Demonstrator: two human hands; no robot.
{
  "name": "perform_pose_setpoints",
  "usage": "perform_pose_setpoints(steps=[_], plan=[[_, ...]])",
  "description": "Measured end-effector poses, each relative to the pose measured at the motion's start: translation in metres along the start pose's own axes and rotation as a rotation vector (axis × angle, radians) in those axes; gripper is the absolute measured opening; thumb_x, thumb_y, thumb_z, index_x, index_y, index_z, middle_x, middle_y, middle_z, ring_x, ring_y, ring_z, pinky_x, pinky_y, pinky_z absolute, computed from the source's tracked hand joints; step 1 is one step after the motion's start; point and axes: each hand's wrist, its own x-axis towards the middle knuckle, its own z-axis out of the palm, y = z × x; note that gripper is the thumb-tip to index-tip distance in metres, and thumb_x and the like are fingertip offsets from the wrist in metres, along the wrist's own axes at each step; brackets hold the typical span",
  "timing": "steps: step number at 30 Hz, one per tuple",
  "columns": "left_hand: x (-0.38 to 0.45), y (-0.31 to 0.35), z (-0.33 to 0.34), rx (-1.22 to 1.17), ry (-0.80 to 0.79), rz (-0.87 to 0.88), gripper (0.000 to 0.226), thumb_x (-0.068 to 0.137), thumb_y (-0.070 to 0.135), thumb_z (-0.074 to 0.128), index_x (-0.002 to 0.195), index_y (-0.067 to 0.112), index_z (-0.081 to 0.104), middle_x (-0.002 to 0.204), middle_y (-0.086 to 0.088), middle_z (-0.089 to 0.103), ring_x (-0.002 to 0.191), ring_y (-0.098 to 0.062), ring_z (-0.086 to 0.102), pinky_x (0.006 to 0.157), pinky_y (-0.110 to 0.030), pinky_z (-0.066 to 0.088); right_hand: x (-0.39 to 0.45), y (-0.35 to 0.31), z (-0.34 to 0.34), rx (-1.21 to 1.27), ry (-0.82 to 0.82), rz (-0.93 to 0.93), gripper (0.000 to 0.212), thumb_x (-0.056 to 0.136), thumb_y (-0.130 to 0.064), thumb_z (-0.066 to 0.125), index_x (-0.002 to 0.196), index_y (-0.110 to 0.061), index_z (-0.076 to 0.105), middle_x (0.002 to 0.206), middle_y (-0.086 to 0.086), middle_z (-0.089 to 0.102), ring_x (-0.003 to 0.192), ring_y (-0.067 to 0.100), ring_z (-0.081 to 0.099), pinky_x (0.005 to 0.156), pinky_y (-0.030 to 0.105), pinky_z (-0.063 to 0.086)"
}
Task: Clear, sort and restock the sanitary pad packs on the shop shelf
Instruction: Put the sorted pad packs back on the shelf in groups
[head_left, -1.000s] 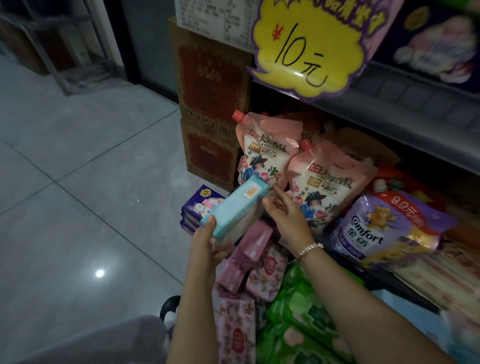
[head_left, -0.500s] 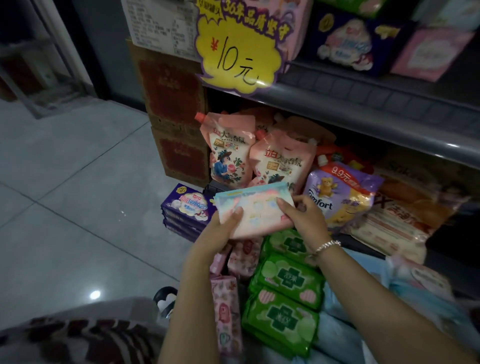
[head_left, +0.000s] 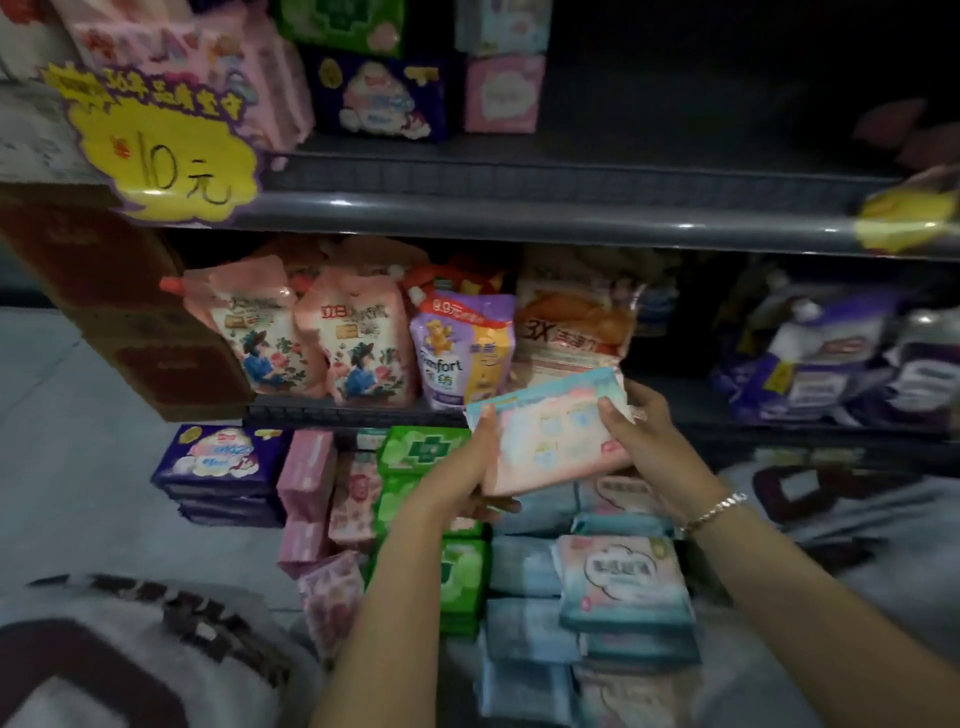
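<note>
A pink and pale-blue pad pack (head_left: 553, 436) is held face-up in front of the bottom shelf. My left hand (head_left: 470, 470) grips its left end and my right hand (head_left: 641, 441) grips its right end. Below on the floor lie sorted stacks: purple packs (head_left: 221, 465), pink packs (head_left: 306, 488), green packs (head_left: 421, 457), and light-blue packs (head_left: 524, 597) with a pink and teal pack (head_left: 621, 582) on top. The upper shelf (head_left: 519, 208) carries a few packs at its left, among them a dark-blue pack (head_left: 382, 98); its right part is dark.
Detergent refill pouches (head_left: 358, 338) and a purple Comfort pouch (head_left: 457, 353) stand on the bottom shelf behind the held pack. A yellow price sign (head_left: 161, 156) hangs at the upper left. Brown cartons (head_left: 130, 322) stand left of the shelf. My knees fill the lower corners.
The view has swung right and up toward the shelves. The held pack, turned from edge-on to face-up earlier, has moved right with both hands, now in front of the bottom shelf's middle.
</note>
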Motion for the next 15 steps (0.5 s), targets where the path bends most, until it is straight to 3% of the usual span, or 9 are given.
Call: perform_pose_setpoints(steps=[3, 6, 9, 11, 13, 15], plan=[[0.004, 0.000, 0.042, 0.062, -0.030, -0.061, 0.075, 0.089, 0.073, 0.014, 0.118, 0.022, 0.060, 0.094, -0.006, 0.066, 0.070, -0.016, 0.068, 0.056, -0.028, 0.057, -0.013, 0.014, -0.045, -0.076, 0.061, 0.017, 0.039, 0.099, -0.040, 0.045, 0.133, -0.020, 0.042, 0.109, -0.001, 0.063, 0.081, 0.011, 0.062, 0.073, 0.026, 0.053], [0.011, 0.003, 0.074, 0.100, -0.039, -0.119, 0.091, 0.081, 0.081, 0.013, 0.132, 0.019, 0.054, 0.111, -0.011, 0.062, 0.097, -0.024, 0.061, 0.083, -0.041, 0.056, -0.022, 0.023, -0.074, -0.086, 0.132, 0.058, 0.032, 0.101, -0.046, 0.034, 0.126, -0.028, 0.043, 0.099, -0.004, 0.062, 0.078, 0.013, 0.061, 0.064, 0.022, 0.052], [0.017, 0.007, 0.092, 0.122, 0.012, -0.103, 0.088, 0.086, 0.076, 0.015, 0.139, 0.014, 0.048, 0.136, -0.014, 0.052, 0.126, -0.029, 0.048, 0.103, -0.042, 0.042, -0.020, 0.025, -0.095, -0.107, 0.167, 0.100, 0.047, 0.079, -0.079, 0.039, 0.110, -0.046, 0.054, 0.120, 0.007, 0.057, 0.100, 0.022, 0.062, 0.073, 0.035, 0.058], [0.019, 0.006, 0.098, 0.110, 0.024, -0.096, 0.084, 0.088, 0.074, 0.018, 0.138, 0.014, 0.049, 0.141, -0.016, 0.049, 0.131, -0.031, 0.044, 0.092, -0.039, 0.045, -0.017, 0.033, -0.107, -0.101, 0.169, 0.139, 0.055, 0.067, -0.087, 0.041, 0.103, -0.050, 0.059, 0.127, 0.008, 0.054, 0.107, 0.027, 0.061, 0.078, 0.043, 0.059], [0.021, 0.003, 0.100, -0.020, 0.012, -0.108, 0.079, 0.088, 0.073, 0.024, 0.132, 0.014, 0.054, 0.133, -0.015, 0.056, 0.124, -0.031, 0.053, 0.077, -0.037, 0.048, -0.024, 0.032, -0.107, -0.033, 0.167, 0.133, 0.042, 0.088, -0.070, 0.040, 0.106, -0.038, 0.061, 0.123, 0.006, 0.059, 0.104, 0.024, 0.064, 0.078, 0.040, 0.059], [0.026, 0.001, 0.102, -0.134, 0.012, -0.084, 0.071, 0.089, 0.070, 0.030, 0.129, 0.018, 0.055, 0.124, -0.013, 0.061, 0.108, -0.027, 0.062, 0.072, -0.036, 0.054, -0.026, 0.036, -0.106, 0.084, 0.154, 0.118, 0.034, 0.099, -0.053, 0.037, 0.105, -0.029, 0.060, 0.113, 0.003, 0.066, 0.098, 0.017, 0.065, 0.078, 0.035, 0.056]])
